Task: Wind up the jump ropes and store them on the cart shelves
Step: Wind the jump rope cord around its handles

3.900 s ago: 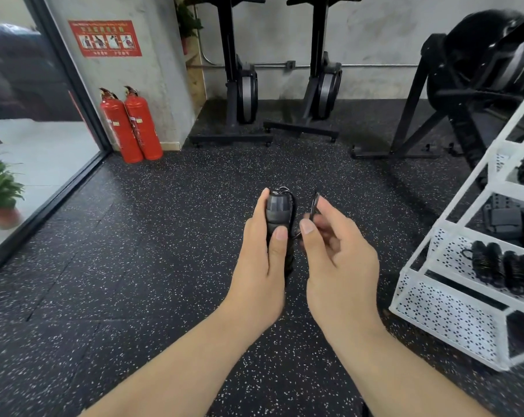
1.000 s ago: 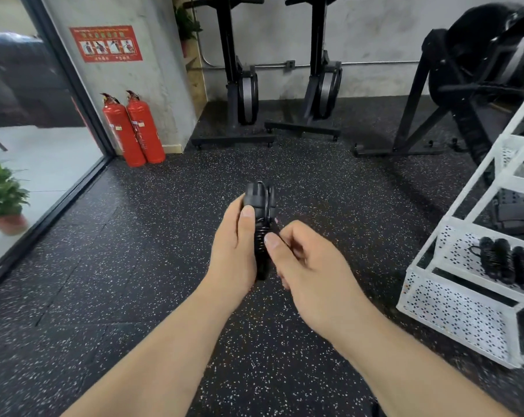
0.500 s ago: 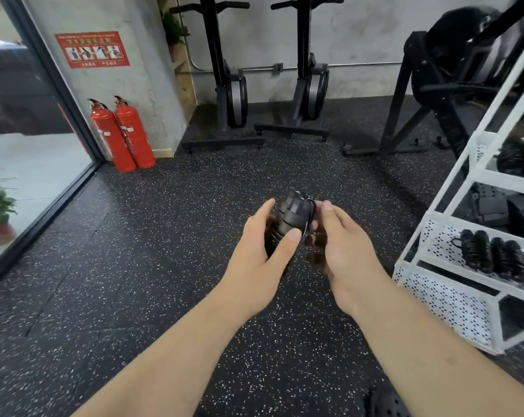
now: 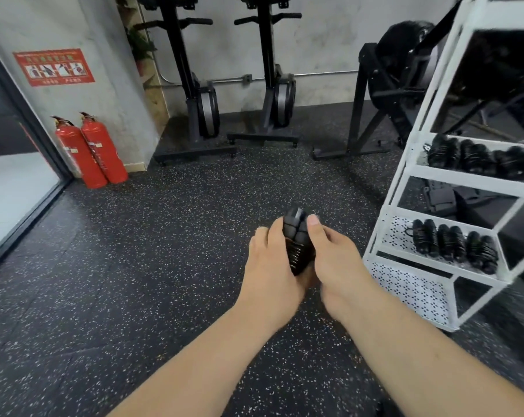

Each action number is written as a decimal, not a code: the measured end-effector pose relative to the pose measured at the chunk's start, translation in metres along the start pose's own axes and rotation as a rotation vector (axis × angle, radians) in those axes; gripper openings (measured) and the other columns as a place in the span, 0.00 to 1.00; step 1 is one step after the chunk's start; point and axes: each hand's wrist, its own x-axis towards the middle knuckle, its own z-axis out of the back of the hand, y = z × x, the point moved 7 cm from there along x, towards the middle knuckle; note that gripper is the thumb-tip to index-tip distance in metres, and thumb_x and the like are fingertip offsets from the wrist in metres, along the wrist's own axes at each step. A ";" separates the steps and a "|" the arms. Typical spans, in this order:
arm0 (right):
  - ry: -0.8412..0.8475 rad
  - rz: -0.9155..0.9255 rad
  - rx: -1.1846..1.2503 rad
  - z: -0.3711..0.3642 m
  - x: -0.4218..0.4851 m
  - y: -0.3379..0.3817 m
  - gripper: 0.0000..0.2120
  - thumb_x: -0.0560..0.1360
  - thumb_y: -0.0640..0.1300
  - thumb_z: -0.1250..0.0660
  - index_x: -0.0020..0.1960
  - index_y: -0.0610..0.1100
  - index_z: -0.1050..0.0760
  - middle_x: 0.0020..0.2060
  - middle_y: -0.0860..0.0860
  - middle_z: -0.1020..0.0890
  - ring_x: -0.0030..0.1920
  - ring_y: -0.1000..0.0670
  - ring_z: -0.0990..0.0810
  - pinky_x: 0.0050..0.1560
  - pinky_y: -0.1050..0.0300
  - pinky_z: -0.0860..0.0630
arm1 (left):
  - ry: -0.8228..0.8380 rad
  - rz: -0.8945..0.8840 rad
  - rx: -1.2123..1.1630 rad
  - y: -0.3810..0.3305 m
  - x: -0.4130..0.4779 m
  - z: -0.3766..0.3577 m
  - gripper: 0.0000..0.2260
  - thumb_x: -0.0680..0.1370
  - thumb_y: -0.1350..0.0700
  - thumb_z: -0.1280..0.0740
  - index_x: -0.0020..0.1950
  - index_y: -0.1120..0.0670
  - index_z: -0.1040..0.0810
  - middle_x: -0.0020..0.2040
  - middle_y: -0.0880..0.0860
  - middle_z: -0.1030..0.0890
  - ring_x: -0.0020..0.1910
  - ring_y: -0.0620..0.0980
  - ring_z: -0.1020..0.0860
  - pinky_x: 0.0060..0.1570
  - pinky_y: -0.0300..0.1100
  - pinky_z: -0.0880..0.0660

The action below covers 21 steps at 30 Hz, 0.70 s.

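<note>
A black wound jump rope bundle (image 4: pixel 297 239) sits upright between both hands in front of me. My left hand (image 4: pixel 269 266) grips its left side with the fingers curled around it. My right hand (image 4: pixel 336 260) grips the right side, its thumb lying along the top of the bundle. The white metal cart (image 4: pixel 414 284) stands close on the right. Several wound black ropes (image 4: pixel 456 245) lie in a row on its lower perforated shelf, and several more ropes (image 4: pixel 480 159) lie on the shelf above.
Speckled black rubber floor (image 4: pixel 164 236) stretches ahead. Two upright black machines (image 4: pixel 200 94) stand at the back wall, and another black machine (image 4: pixel 399 85) stands behind the cart. Two red fire extinguishers (image 4: pixel 89 152) stand by a glass door at the left.
My view has swung right and nearer the cart. The rope's loose end is wound in, and my right hand has closed onto the bundle beside the left.
</note>
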 end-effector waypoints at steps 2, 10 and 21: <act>-0.019 -0.036 0.035 0.016 0.002 0.001 0.18 0.86 0.57 0.37 0.54 0.47 0.14 0.47 0.52 0.10 0.55 0.50 0.14 0.60 0.50 0.21 | -0.005 -0.001 -0.039 -0.011 0.002 -0.008 0.37 0.74 0.42 0.30 0.81 0.49 0.37 0.63 0.48 0.29 0.64 0.50 0.31 0.67 0.52 0.28; -0.185 -0.011 -0.009 0.115 0.017 0.002 0.17 0.84 0.60 0.35 0.55 0.50 0.15 0.47 0.52 0.11 0.54 0.49 0.13 0.61 0.46 0.18 | 0.288 0.069 -0.219 -0.063 0.003 -0.091 0.42 0.77 0.43 0.27 0.84 0.37 0.49 0.67 0.44 0.35 0.59 0.45 0.26 0.59 0.43 0.26; -0.343 -0.099 0.057 0.240 0.052 -0.028 0.20 0.86 0.60 0.39 0.53 0.48 0.16 0.49 0.47 0.11 0.56 0.42 0.14 0.66 0.37 0.20 | 0.417 -0.032 -0.078 -0.125 -0.002 -0.198 0.40 0.84 0.54 0.32 0.86 0.39 0.54 0.70 0.50 0.35 0.61 0.50 0.24 0.61 0.43 0.26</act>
